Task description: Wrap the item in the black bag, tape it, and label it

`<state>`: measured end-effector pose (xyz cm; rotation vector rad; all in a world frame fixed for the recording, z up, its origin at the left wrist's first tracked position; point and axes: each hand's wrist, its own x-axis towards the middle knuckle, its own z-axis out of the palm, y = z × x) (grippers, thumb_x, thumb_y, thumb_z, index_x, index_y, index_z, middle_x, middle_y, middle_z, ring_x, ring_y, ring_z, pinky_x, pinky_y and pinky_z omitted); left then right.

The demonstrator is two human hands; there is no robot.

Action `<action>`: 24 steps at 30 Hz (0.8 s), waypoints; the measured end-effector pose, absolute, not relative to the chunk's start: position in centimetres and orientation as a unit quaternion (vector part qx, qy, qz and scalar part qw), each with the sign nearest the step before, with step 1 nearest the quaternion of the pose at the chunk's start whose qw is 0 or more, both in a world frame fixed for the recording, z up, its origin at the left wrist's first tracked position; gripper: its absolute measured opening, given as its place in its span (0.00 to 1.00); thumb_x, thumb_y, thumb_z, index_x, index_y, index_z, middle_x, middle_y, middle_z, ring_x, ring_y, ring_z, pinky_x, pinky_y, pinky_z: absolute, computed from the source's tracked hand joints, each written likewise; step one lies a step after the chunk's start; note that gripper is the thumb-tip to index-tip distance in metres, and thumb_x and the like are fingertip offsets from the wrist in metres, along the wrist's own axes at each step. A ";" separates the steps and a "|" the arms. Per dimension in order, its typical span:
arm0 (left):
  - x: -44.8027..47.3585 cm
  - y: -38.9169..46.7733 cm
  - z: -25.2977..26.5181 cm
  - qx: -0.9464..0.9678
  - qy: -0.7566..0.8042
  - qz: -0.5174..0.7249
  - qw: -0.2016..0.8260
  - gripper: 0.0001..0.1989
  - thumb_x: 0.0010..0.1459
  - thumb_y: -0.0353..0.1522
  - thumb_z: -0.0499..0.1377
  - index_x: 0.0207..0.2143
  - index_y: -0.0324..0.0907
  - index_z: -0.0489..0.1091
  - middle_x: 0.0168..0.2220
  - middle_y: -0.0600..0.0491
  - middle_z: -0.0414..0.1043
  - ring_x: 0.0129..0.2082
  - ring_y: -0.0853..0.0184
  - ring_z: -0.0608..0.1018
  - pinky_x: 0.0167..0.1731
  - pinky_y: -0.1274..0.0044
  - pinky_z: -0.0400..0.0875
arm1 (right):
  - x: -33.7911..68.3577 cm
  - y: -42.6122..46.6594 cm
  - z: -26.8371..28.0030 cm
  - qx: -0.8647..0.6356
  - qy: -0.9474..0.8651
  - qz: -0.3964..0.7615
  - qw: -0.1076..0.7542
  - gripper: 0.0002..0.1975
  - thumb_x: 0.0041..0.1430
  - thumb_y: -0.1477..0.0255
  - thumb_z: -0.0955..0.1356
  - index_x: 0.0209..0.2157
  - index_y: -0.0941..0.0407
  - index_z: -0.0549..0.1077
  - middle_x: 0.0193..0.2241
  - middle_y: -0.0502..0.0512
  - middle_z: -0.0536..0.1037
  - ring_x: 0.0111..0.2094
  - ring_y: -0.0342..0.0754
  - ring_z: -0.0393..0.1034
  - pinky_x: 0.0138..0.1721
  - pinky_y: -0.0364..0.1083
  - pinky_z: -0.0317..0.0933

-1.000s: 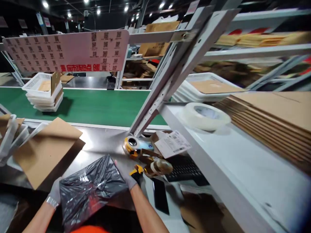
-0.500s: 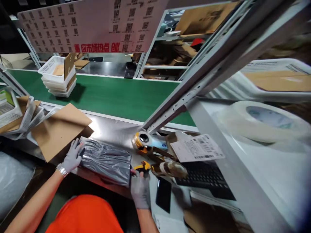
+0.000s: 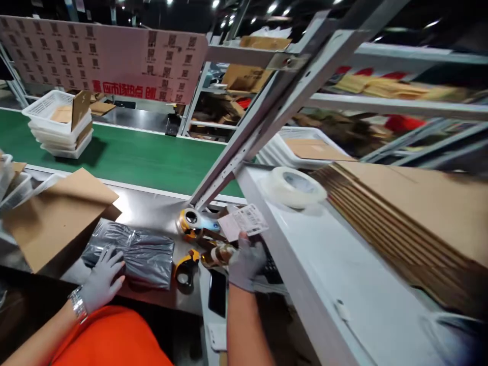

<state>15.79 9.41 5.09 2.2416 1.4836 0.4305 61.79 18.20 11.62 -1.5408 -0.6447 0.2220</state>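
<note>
Left hand (image 3: 102, 279), grey-gloved, flat with fingers spread on crinkled grey plastic parcel (image 3: 131, 252), near edge of steel desk (image 3: 152, 213). Right hand (image 3: 246, 260) pinching white printed shipping label (image 3: 244, 222), just right of yellow tape dispenser (image 3: 192, 223). Brown cardboard sheet (image 3: 53, 213) left of parcel.

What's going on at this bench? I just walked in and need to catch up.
A person in grey gloves works at a steel bench beside a green conveyor. The left hand lies flat on a grey plastic parcel. The right hand pinches a printed shipping label over the keyboard, close to the tape dispensers. A cardboard sheet lies left of the parcel.
</note>
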 end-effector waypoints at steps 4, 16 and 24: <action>17.1 10.3 7.9 0.764 0.508 0.226 0.327 0.24 0.72 0.39 0.56 0.64 0.44 0.81 0.69 0.44 0.77 0.74 0.48 0.73 0.77 0.53 0.65 | 58.8 19.2 12.6 -0.665 -0.264 0.145 0.684 0.32 0.50 0.39 0.75 0.35 0.56 0.79 0.35 0.61 0.85 0.41 0.58 0.78 0.48 0.58 0.74; 18.7 16.6 15.0 0.496 0.418 0.330 0.686 0.23 0.53 0.51 0.71 0.34 0.40 0.78 0.34 0.50 0.80 0.36 0.62 0.80 0.41 0.72 0.76 | 37.9 10.8 8.8 -0.520 -0.714 -0.085 0.461 0.12 0.68 0.80 0.67 0.40 0.52 0.82 0.37 0.55 0.85 0.39 0.50 0.78 0.42 0.48 0.71; 12.7 15.8 13.2 0.659 0.347 0.205 0.635 0.15 0.60 0.44 0.61 0.30 0.42 0.76 0.32 0.49 0.80 0.35 0.62 0.77 0.40 0.70 0.69 | 28.4 5.9 9.4 -0.548 -0.478 0.358 0.586 0.10 0.72 0.63 0.71 0.45 0.52 0.85 0.43 0.56 0.85 0.45 0.50 0.81 0.47 0.45 0.75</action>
